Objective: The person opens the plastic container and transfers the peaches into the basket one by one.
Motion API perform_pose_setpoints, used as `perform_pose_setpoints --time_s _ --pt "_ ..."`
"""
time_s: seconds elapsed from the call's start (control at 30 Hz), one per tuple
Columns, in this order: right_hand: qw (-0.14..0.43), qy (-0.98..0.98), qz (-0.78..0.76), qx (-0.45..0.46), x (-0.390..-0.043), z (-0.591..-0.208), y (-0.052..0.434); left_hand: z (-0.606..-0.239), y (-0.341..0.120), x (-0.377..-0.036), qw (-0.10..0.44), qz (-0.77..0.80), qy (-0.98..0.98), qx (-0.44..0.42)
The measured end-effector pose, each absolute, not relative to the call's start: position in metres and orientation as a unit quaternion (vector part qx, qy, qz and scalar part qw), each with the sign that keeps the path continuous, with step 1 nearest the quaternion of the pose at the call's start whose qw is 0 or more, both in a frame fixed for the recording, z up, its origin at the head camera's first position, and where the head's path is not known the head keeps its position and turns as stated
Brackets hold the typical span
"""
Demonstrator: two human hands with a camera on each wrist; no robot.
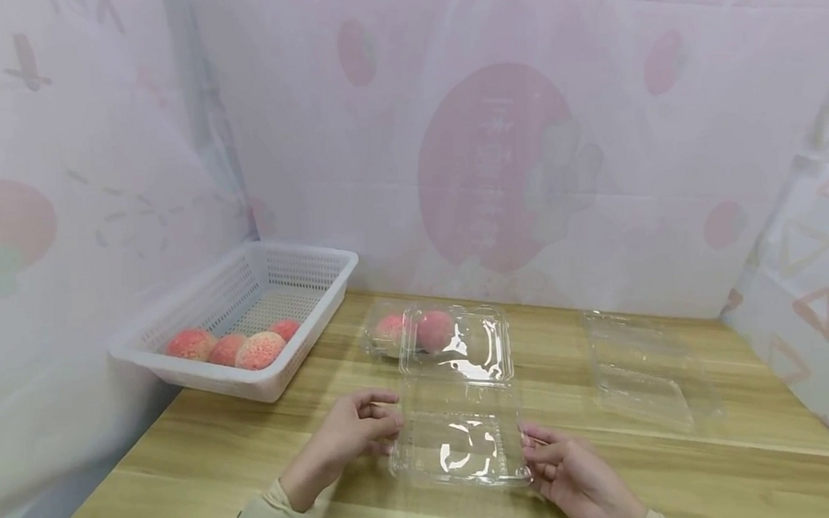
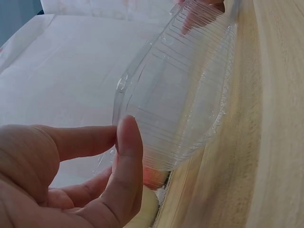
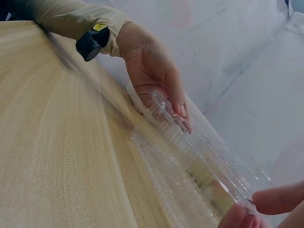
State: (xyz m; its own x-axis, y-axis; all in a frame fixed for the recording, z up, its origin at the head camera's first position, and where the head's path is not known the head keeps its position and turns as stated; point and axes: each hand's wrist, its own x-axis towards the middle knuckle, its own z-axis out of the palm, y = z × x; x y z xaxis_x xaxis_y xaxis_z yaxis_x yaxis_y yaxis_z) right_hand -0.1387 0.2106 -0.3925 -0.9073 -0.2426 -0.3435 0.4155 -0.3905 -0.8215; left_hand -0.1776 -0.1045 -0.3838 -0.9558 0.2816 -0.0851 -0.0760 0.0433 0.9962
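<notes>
Wooden table (image 1: 184,476) under everything. White basket (image 1: 321,318) at 10 o'clock of the open box. Open clear box (image 1: 464,448), empty, front centre between the hands, lid at its 12 o'clock; can't tell if the base sits flat. Second clear box (image 1: 643,387) at 2 o'clock, apart. Filled clear box (image 1: 371,342) at 11 o'clock, partly behind the lid in head view; contact unclear. Left hand (image 1: 357,427) at 9 o'clock, pinching the rim, thumb to finger. Right hand (image 1: 577,476) at 4 o'clock, pinching the near corner. Four peach-like fruits (image 1: 260,351) visible in basket, two more (image 1: 436,331) in the filled box.

Risks, my judgement: thin plastic could buckle if pinched hard; lid could knock the filled box if pushed back; smooth rim could slip if one pinch loosens.
</notes>
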Motion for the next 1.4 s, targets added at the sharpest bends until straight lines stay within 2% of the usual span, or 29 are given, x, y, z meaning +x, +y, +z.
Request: perform_pose_setpoints --time_s 0.73,0.87,1.4 --pt "0.154 0.625 -0.762 0.07 -0.141 -0.387 0.211 -0.378 -0.094 -0.182 0.124 0.696 0.705 0.055" --pt "0.156 0.652 -0.739 0.071 -0.144 -0.381 0.218 -0.374 -0.085 -0.188 0.117 0.685 0.716 0.062" --pt "0.096 0.748 -0.655 0.047 -0.173 -0.342 0.249 -0.346 -0.047 -0.225 0.099 0.673 0.726 0.101"
